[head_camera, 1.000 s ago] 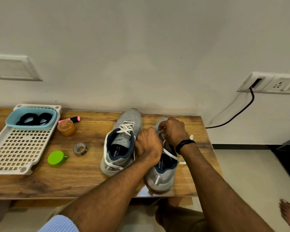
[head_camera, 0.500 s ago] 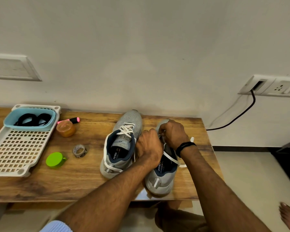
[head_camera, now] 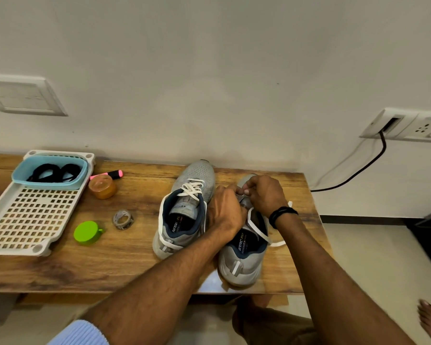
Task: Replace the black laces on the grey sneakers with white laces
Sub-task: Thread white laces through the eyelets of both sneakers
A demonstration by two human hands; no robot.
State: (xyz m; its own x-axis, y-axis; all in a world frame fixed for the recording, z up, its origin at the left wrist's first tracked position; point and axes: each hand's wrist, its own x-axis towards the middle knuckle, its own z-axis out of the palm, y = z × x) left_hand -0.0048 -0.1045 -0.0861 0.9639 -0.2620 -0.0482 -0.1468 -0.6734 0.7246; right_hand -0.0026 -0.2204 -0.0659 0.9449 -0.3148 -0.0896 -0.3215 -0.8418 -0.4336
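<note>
A: Well, found the black laces (head_camera: pixel 45 167) coiled in the blue tub (head_camera: pixel 47 186) at nine o'clock. Next, seeing the laced sneaker (head_camera: pixel 194 175) wearing white.
B: And at its three o'clock?
A: Seeing the second sneaker (head_camera: pixel 244 265), partly threaded. Cannot tell what the left hand (head_camera: pixel 225 212) grips, curled over the eyelets. Watching the right hand (head_camera: pixel 266 195) pinch the white lace (head_camera: pixel 259 232) tip.
B: Risks?
A: Likely skipping a hidden eyelet, or twisting the flat lace; tugging unevenly could leave mismatched ends.
</note>
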